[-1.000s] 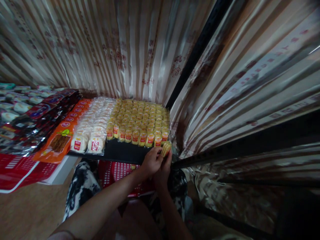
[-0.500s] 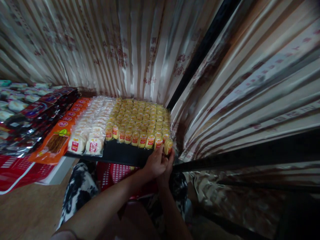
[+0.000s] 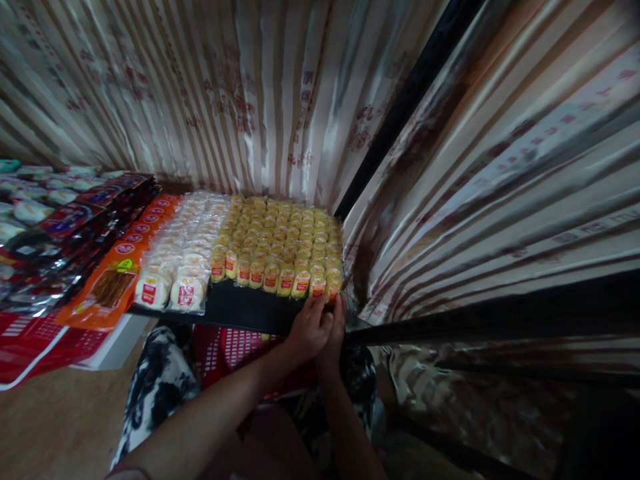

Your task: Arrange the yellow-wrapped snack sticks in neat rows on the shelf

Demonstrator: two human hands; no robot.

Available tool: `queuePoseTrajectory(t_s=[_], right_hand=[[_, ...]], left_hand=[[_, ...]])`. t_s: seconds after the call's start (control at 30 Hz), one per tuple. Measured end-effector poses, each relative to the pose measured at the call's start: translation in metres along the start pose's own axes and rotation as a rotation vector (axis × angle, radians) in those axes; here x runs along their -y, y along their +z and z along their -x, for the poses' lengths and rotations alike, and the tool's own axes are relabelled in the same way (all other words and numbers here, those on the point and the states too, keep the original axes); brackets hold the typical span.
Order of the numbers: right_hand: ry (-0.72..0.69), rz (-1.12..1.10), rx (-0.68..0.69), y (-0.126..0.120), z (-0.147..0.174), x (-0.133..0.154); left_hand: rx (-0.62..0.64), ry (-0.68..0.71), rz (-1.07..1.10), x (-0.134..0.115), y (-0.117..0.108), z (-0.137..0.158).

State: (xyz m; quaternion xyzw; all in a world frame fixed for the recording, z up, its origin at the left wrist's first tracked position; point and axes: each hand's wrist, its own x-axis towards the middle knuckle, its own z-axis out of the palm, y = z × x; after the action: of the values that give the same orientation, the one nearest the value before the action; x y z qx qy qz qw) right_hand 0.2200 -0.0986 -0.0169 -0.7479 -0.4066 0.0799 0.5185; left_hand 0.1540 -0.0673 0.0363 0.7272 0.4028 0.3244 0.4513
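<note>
Rows of small yellow snack packets (image 3: 280, 233) with red labels cover the right end of a black shelf (image 3: 245, 307). At the front right corner a single yellow snack packet (image 3: 333, 287) lies in line with the others. My left hand (image 3: 310, 331) has its bent fingertips at that packet's lower left edge. Close against it, my right hand (image 3: 332, 339) holds the lower right edge with its fingertips. Both hands are closed around the packet's front end, and part of their grip is hidden.
Left of the yellow rows lie clear packets of round white cakes (image 3: 187, 290), orange snack bags (image 3: 107, 290) and dark shiny packets (image 3: 65, 233). A red basket (image 3: 237, 347) sits below the shelf at my lap. Black frame bars (image 3: 500, 307) and printed curtains (image 3: 280, 93) enclose the right and back.
The corner packet, tilted up between my fingers before, now lies flat in the front row. Both hands have shifted very slightly; the other goods stay in place.
</note>
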Motion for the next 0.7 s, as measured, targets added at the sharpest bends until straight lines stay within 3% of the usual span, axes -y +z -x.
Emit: queuePoseTrajectory(t_s=[0.2,0.43,0.7], right_hand=[[-0.070,0.039,-0.010,0.000,0.001,0.002],[-0.018,0.043,-0.023,-0.001,0.000,0.013],[-0.017,0.051,-0.001,-0.004,-0.003,0.019]], left_hand=[[0.005,-0.013,-0.086,0.000,-0.004,0.000],[0.004,-0.048,-0.207,0.001,-0.012,-0.001],[-0.005,-0.072,-0.205,0.003,-0.014,-0.001]])
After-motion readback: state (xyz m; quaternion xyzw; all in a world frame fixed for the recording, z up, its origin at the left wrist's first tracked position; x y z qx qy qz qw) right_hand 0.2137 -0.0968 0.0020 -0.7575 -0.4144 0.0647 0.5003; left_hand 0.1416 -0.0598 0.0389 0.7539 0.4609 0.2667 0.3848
